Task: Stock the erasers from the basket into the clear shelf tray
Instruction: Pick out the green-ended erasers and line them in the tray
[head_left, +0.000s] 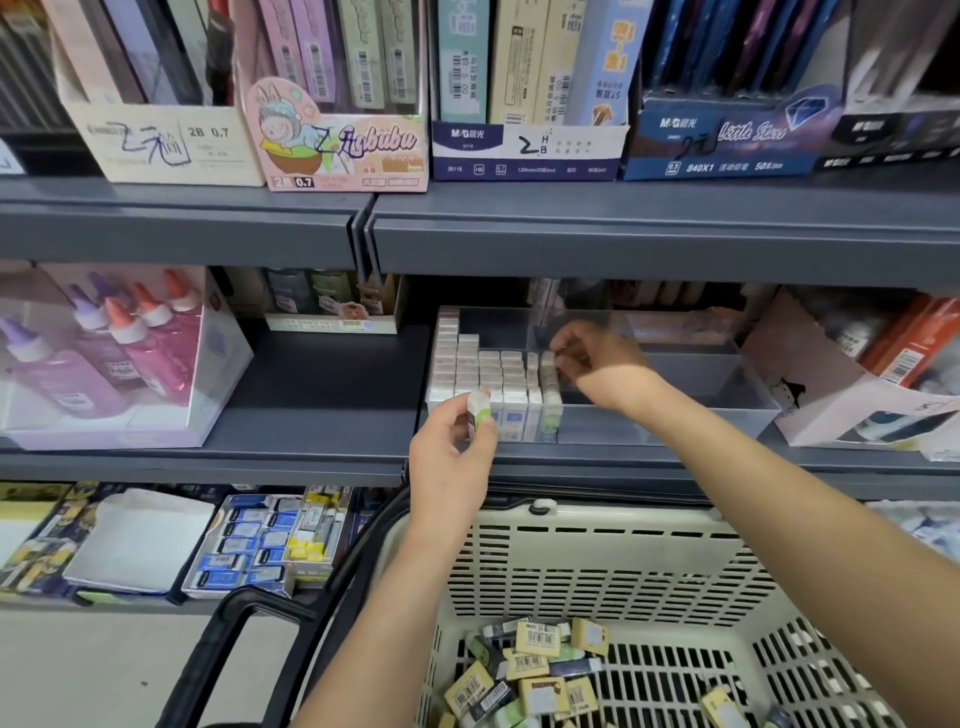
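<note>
Against the left end of the clear tray (670, 434), on the head view, the packed rows (483, 374) of erasers stand on end, side by side. That leaves no slack, so each new piece has a neighbour to lean on. The tray's right half is bare, so the job looks roughly half done.

Your right hand (597, 364) reaches into the tray from its front. Its fingers (560, 349) are bent onto the rightmost column (548, 379), at the open edge of the block. They seem to be steadying or seating a piece there. Whether they pinch one or only press on it, you cannot tell from this angle.

Your left hand (452, 447) hovers just outside the tray's front left corner. Thumb and fingers pinch one green-ended eraser (479, 410), held upright. I judge it is turned that way so it can pass over ready to drop in on end.

Below the tray, the basket (597, 525) sits close under the shelf (311, 395), which keeps each reach short. Its loose erasers (540, 670) lie jumbled in its bottom, so plenty remain to stock.
</note>
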